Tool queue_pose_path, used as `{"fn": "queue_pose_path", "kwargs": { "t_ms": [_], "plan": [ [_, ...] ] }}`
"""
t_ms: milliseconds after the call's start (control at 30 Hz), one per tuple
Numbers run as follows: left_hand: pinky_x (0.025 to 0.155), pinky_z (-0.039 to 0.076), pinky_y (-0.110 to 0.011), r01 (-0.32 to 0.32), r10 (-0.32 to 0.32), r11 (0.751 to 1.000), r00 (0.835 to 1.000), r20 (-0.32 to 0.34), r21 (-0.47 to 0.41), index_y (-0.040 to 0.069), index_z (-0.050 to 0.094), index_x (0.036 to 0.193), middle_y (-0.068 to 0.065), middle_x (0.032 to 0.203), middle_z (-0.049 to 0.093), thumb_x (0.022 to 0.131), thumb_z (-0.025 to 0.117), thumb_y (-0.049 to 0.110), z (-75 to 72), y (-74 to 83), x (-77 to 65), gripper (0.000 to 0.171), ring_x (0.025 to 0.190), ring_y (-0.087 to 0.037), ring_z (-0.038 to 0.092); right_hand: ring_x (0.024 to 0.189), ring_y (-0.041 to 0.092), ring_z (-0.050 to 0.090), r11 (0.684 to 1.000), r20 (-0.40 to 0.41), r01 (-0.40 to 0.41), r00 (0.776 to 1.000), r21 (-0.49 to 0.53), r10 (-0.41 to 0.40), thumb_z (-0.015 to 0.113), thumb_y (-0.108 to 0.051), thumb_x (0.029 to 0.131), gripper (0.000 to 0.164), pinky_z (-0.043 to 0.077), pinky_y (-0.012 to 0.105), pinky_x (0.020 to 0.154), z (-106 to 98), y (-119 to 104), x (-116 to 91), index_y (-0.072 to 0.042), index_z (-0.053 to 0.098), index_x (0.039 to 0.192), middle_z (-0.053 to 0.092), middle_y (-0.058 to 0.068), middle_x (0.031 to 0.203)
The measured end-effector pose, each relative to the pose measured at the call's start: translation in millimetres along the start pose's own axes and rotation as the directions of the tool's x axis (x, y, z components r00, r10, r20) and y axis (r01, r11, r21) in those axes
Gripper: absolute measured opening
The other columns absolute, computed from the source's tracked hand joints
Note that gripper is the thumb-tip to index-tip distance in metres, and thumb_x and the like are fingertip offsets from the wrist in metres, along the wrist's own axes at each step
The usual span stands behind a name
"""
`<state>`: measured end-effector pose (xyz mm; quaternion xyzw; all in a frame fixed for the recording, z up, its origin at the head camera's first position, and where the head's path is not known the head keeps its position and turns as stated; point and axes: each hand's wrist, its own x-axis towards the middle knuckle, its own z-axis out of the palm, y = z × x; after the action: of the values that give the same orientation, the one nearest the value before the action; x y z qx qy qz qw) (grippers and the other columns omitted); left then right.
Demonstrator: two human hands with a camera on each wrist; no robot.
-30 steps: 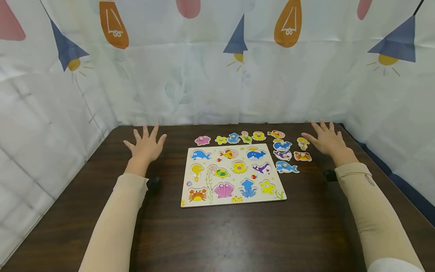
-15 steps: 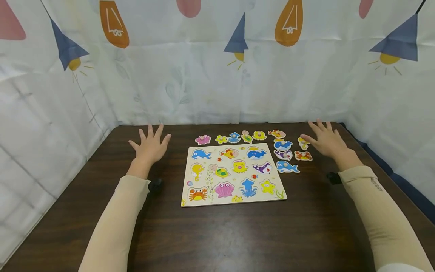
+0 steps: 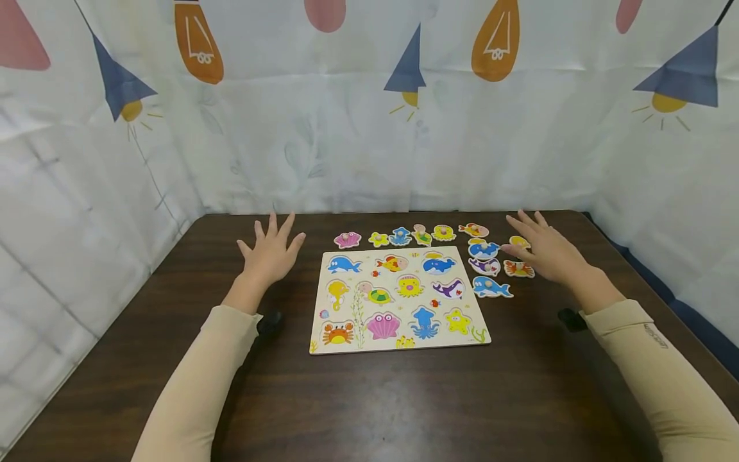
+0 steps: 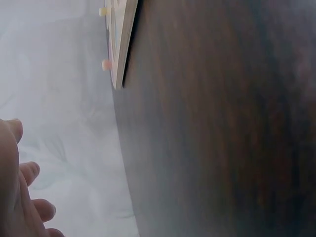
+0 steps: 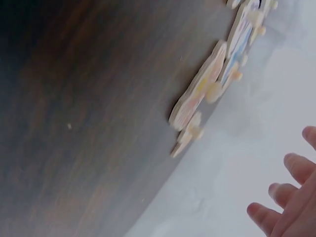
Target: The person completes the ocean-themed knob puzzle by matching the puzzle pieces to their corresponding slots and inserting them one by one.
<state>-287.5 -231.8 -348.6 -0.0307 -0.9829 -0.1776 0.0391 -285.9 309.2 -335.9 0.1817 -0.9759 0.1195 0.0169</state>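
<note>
My left hand (image 3: 268, 256), fingers spread, is held left of a wooden puzzle board (image 3: 369, 255) printed with sea animals. It holds nothing; in the left wrist view the fingers (image 4: 30, 173) are apart from the board's edge. On the right, my right hand (image 3: 545, 253) has its fingers extended and grips nothing. It is nearest the yellow seahorse piece (image 3: 519, 242), partly covered by the fingers in the head view, and the orange crab piece (image 3: 519, 269). The blue dolphin piece (image 3: 492, 287), purple whale piece (image 3: 484, 266) and blue whale piece (image 3: 483, 249) lie beside the board's right edge.
Behind the board runs a row of knobbed pieces: pink shell (image 3: 347, 240), yellow star (image 3: 378, 239), blue squid (image 3: 400, 237), turtle (image 3: 422, 235), octopus (image 3: 443, 233) and fish (image 3: 473, 230). A patterned curtain (image 3: 358, 141) encloses the dark wooden table (image 3: 369, 404).
My left hand has moved rightward, toward the board. My right hand has shifted slightly left and now overlaps the seahorse piece. Board and pieces stay in place; the head view shifts slightly.
</note>
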Motion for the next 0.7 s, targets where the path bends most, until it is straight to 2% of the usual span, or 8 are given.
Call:
{"fn": "queue_pose_path", "kwargs": {
  "t_ms": [233, 367, 533, 600, 700],
  "plan": [
    [0.104, -0.01, -0.082, -0.039, 0.04, 0.998, 0.999, 0.017, -0.046, 0.022, 0.006, 0.167, -0.023, 0.169, -0.006, 0.111, 0.025, 0.054, 4.8, 3.4, -3.9, 0.068, 0.149, -0.053, -0.013, 0.153, 0.047, 0.004, 1.0, 0.022, 0.007, 1.0, 0.024, -0.008, 0.057, -0.045, 0.105, 0.078, 0.035, 0.072, 0.104, 3, -19, -10, -0.006, 0.024, 0.164, 0.011, 0.023, 0.169],
    [0.105, -0.008, -0.082, -0.057, 0.06, 0.997, 0.997, 0.045, -0.053, 0.021, 0.006, 0.167, -0.024, 0.169, -0.004, 0.111, 0.03, 0.051, 6.5, 7.3, -7.1, 0.068, 0.15, -0.054, -0.011, 0.15, 0.049, 0.018, 0.999, 0.047, 0.028, 0.998, 0.029, -0.03, 0.059, -0.042, 0.105, 0.075, 0.035, 0.072, 0.105, 3, -29, -14, -0.008, 0.026, 0.163, 0.014, 0.023, 0.168],
    [0.106, -0.006, -0.082, -0.088, 0.096, 0.992, 0.992, 0.086, -0.096, 0.021, 0.007, 0.167, -0.023, 0.169, -0.002, 0.111, 0.031, 0.052, 9.6, 7.9, -9.1, 0.069, 0.151, -0.054, -0.007, 0.131, 0.048, 0.052, 0.998, 0.061, 0.056, 0.996, 0.041, -0.059, 0.059, -0.044, 0.104, 0.072, 0.04, 0.068, 0.103, 7, -37, -18, -0.01, 0.031, 0.162, 0.027, 0.025, 0.164],
    [0.106, -0.005, -0.082, -0.101, 0.113, 0.988, 0.989, 0.098, -0.114, 0.021, 0.007, 0.167, -0.022, 0.169, -0.002, 0.111, 0.032, 0.052, 10.9, 6.9, -9.8, 0.069, 0.151, -0.054, -0.006, 0.125, 0.047, 0.057, 0.997, 0.06, 0.061, 0.996, 0.047, -0.064, 0.058, -0.046, 0.104, 0.071, 0.042, 0.067, 0.101, 9, -39, -19, -0.01, 0.034, 0.161, 0.033, 0.025, 0.161],
    [0.107, -0.005, -0.081, -0.122, 0.141, 0.98, 0.983, 0.119, -0.157, 0.021, 0.006, 0.167, -0.02, 0.17, -0.003, 0.111, 0.033, 0.05, 12.6, 5.2, -11.4, 0.069, 0.152, -0.052, -0.006, 0.128, 0.048, 0.055, 0.997, 0.068, 0.061, 0.996, 0.055, -0.064, 0.058, -0.046, 0.105, 0.069, 0.041, 0.068, 0.103, 11, -42, -19, -0.008, 0.038, 0.159, 0.04, 0.026, 0.157]
  ]
}}
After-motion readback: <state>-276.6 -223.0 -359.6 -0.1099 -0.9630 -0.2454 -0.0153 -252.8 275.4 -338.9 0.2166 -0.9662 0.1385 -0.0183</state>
